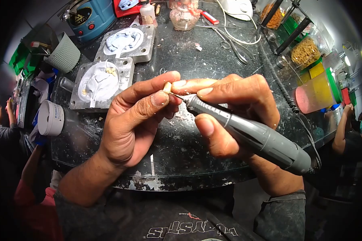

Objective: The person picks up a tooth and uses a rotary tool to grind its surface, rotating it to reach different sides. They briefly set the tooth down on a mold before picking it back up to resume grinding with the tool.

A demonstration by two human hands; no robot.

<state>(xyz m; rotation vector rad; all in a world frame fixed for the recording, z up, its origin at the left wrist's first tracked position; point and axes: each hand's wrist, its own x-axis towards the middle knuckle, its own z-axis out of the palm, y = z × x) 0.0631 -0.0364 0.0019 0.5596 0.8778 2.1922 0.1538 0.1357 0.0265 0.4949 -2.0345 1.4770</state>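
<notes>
On a dark, scratched bench (177,56) dusted with pale chips, in a crowded workshop. Left hand (136,116) closed in a pinch, thumb and forefinger clamped on a small pale piece (167,87), held up over the near part of the bench. Right hand (233,108) wrapped pen-style round a grey handpiece (253,134), thumb under the barrel and fingers over it, thin bur (177,95) set against the pale piece right at the left fingertips. Black coiled cord (281,88) running from behind the right hand away across the bench. Just beyond the left hand, two square metal flasks side by side, the nearer flask (124,80) filled with white plaster and a few yellowish teeth, the farther flask (147,48) with a bluish cast. Left of the left hand, a white tub (52,117) on its side at the bench edge. Farther beyond the left hand, a blue machine (90,16). Beyond the right hand, metal pliers (233,46) flat on the bench and a clear jar (184,16) behind them. Out past the right hand, a pink-and-yellow container (315,94). Other people at both margins: a seated person (4,116) far left, another person's arm (344,128) far right.
</notes>
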